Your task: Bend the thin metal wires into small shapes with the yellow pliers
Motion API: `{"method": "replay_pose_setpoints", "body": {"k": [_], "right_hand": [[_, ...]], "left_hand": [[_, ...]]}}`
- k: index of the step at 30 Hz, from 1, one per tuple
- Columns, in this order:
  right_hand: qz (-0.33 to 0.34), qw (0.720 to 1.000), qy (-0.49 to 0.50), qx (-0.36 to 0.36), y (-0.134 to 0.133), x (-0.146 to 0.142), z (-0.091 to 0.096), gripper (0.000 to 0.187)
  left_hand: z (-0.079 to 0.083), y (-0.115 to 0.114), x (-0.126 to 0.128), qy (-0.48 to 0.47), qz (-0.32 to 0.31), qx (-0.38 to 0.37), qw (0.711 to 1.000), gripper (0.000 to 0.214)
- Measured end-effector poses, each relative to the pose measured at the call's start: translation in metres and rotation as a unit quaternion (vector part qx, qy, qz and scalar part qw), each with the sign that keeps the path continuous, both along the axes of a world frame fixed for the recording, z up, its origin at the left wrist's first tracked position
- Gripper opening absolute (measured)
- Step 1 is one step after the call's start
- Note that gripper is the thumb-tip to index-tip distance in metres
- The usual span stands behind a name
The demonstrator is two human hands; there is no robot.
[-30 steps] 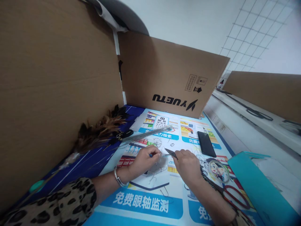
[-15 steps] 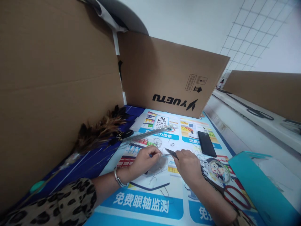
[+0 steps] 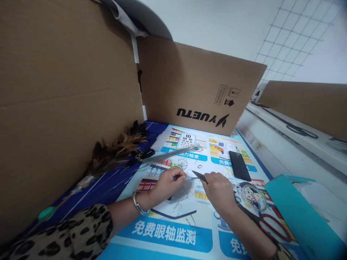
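My left hand [image 3: 172, 182] is closed in a pinch above the printed sheet, with a thin wire [image 3: 189, 177] at its fingertips. Just to the right, my right hand [image 3: 219, 189] is wrapped round a dark tool [image 3: 200, 176] with a pointed, blade-like tip. This tip points left toward the left fingers, a small gap away. Most of the tool is hidden in the palm, so its kind is unclear. Beneath and around the hands lie several loose bits of bent wire [image 3: 193, 218]. A bundle of straight thin wires [image 3: 173, 153] lies beyond the left hand.
Red-handled scissors [image 3: 275, 227] lie beside my right forearm, near a roll of clear tape [image 3: 255, 197]. A black phone [image 3: 240, 166] and a teal box [image 3: 305, 213] are on the right. Brown feathers [image 3: 116, 144] lie along the left cardboard wall [image 3: 67, 72]; another cardboard panel [image 3: 197, 79] stands behind.
Both hands keep almost the same pose and hold. The whole view has shifted very slightly.
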State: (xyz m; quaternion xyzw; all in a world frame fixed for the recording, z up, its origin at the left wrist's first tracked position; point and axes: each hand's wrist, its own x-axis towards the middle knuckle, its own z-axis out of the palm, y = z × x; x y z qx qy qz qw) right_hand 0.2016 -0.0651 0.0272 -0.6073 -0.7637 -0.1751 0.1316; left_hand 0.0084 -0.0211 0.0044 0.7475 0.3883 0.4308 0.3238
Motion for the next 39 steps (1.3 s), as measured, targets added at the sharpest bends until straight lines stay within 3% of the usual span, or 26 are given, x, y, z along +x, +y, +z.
{"method": "replay_pose_setpoints", "body": {"k": [24,39], "right_hand": [[-0.008,0.999,0.017,-0.027,0.0002,-0.0012,-0.0035,0.013],[-0.041,0.983,0.133,-0.123,-0.0007,-0.0055,-0.008,0.018]], "left_hand": [[-0.0019,-0.001,0.0001,0.023,0.003,0.019,1.0,0.013],[-0.0045,-0.0043,0.0002,0.105,0.053,0.098,0.988,0.012]]}}
